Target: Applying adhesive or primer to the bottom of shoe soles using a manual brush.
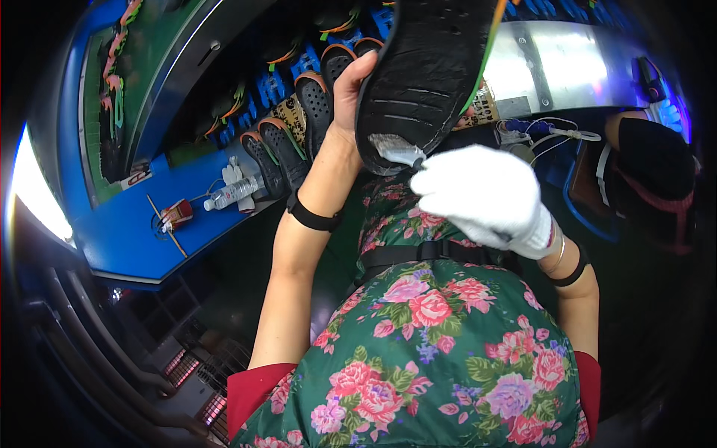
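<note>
My bare left hand [351,101] grips the left edge of a black shoe [422,82], with its grooved sole turned toward me. Green and orange trim runs along the shoe's right edge. In a white knitted glove, my right hand [482,196] is closed round a small flat brush [402,152]; its handle is mostly hidden by the fingers. The brush's pale head lies against the near end of the sole, where a greyish, wet-looking patch shows. Several black perforated clogs [312,104] with orange and green trim stand just left of my left hand.
A blue tabletop [119,239] at left bears a clear plastic bottle [230,193] and a small red box [177,215] beside thin sticks. Shiny metal machinery [553,63] curves across the back right. A person in a dark cap [657,160] is at right.
</note>
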### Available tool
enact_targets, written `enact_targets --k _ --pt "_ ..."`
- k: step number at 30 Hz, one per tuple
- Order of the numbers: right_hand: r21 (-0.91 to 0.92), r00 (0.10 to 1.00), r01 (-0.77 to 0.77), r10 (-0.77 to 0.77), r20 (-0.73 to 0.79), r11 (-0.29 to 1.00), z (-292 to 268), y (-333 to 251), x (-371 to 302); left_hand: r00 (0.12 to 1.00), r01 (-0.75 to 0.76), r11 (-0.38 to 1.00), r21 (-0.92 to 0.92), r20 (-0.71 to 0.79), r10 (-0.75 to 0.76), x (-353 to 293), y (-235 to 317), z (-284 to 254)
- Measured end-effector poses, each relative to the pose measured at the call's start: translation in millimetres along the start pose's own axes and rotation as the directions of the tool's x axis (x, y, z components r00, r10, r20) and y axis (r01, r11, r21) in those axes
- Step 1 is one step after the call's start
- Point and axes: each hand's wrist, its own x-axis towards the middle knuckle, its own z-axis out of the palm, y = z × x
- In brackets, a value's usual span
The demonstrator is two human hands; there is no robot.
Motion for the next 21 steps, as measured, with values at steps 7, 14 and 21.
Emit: enact_targets --k 7,14,21 --pt "0.328 0.978 -0.206 0.201 0.048 0.922 -5.3 -6.9 -0.4 0.986 0.026 0.958 -0.287 -0.150 -0.072 -11.8 -2.4 2.9" --pt "0.482 0.967 -0.246 0.248 0.062 0.841 1.4 -4.1 2.4 0.992 0.036 0.948 -0.316 -0.101 -0.071 -6.9 0.2 4.5" --pt "0.578 0.906 -0.379 0.417 0.074 0.722 -2.6 -1.0 3.8 0.996 0.091 0.973 -0.213 0.017 -0.089 -5.5 -14.6 2.1"
